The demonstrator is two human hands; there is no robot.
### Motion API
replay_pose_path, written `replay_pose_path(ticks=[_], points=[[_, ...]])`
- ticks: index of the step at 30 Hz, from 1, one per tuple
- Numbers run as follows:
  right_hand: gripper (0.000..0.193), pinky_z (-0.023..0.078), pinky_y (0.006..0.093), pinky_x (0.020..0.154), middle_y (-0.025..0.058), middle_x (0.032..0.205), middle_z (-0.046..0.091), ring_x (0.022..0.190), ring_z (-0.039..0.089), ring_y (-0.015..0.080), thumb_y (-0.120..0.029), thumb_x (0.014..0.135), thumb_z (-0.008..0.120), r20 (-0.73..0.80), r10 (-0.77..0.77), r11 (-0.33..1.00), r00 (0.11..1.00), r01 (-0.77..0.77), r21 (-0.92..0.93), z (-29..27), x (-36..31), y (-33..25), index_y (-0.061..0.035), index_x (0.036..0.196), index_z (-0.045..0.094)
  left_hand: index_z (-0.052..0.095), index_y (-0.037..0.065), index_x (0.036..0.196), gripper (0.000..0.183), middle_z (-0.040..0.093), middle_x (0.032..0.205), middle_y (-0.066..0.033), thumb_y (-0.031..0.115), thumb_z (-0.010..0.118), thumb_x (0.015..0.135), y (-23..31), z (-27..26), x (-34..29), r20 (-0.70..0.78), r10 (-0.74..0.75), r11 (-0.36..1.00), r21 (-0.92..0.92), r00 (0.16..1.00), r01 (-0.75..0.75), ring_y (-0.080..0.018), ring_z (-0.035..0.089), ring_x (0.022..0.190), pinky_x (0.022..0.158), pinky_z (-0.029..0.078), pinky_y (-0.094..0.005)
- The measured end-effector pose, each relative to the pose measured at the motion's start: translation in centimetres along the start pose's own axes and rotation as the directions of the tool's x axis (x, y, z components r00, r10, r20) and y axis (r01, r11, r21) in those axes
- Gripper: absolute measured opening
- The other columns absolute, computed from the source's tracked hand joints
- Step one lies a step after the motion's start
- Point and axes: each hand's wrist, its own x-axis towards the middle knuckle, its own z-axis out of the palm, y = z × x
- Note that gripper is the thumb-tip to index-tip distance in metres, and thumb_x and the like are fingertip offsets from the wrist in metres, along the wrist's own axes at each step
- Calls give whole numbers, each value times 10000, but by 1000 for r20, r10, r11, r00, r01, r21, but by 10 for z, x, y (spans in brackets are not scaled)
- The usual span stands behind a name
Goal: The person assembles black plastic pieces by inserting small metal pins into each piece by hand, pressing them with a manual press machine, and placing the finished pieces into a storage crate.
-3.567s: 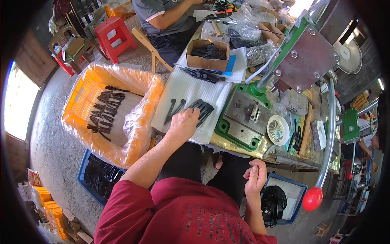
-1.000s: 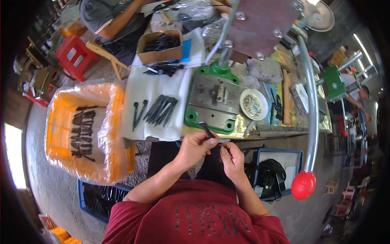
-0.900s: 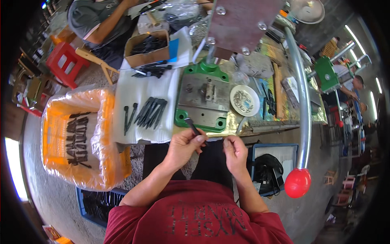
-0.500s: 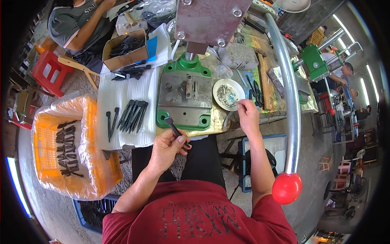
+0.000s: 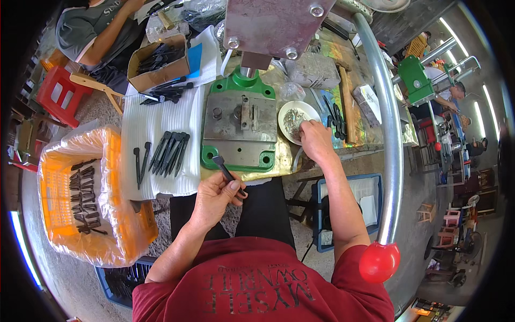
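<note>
My left hand (image 5: 214,194) is closed round a slim black plastic piece with a flat, wider head (image 5: 227,170), held tilted in front of the press's near edge. My right hand (image 5: 317,140) reaches over the near right rim of a white bowl (image 5: 283,122) of small silvery metal parts (image 5: 293,119). Its fingertips are bent down together among the parts; what they pinch, if anything, is hidden. Between the hands stands the green press base (image 5: 207,152) with a steel plate and a small fixture (image 5: 246,114). Similar black pieces (image 5: 170,152) lie on white foam sheeting to the left.
A lever with a red ball (image 5: 379,262) arches down on the right. The press head (image 5: 271,27) overhangs the base. At left stand a plastic-lined yellow basket (image 5: 51,196) and a cardboard box (image 5: 155,81) of black pieces. A co-worker (image 5: 96,37) sits at far left.
My right hand has moved from beside the bowl to down in it. My left hand keeps its hold on the black plastic piece. The whole view has shifted slightly.
</note>
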Motion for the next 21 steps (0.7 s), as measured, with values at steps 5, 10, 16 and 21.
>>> replay_pose_path(ticks=[5,10,16,21], points=[[103,358,459,675,116,833,540,851,510,295,-51,709,458,25,-38,997,999,40,-71,0,8,7,-36,793,516,501,14,897,108,569,796,-79,104,482,840,-2,2,1,3,-20,1000,5,1000,20,-125,578,667,524,480,-184],[90,349,479,676,124,862,528,869,493,314,-58,727,448,50,-48,999,998,48,9,3,8,14,-39,804,491,502,12,894,120,573,794,-78,118,487,840,-3,-2,-2,-8,-15,1000,13,1000,15,-121,578,660,523,478,-182],[86,363,454,683,122,836,544,844,512,303,-87,751,466,-8,-11,979,1000,13,202,8,7,25,-41,799,522,503,11,886,130,571,796,-73,132,491,841,-1,0,-3,-5,-24,999,30,1000,25,-118,577,654,520,476,-180],[83,366,441,680,124,833,545,835,510,312,-108,757,496,-67,3,953,998,17,302,12,6,30,-39,792,526,504,16,880,123,572,794,-70,132,489,842,-5,0,-3,-10,-16,1000,21,1000,16,-116,578,651,519,476,-180]])
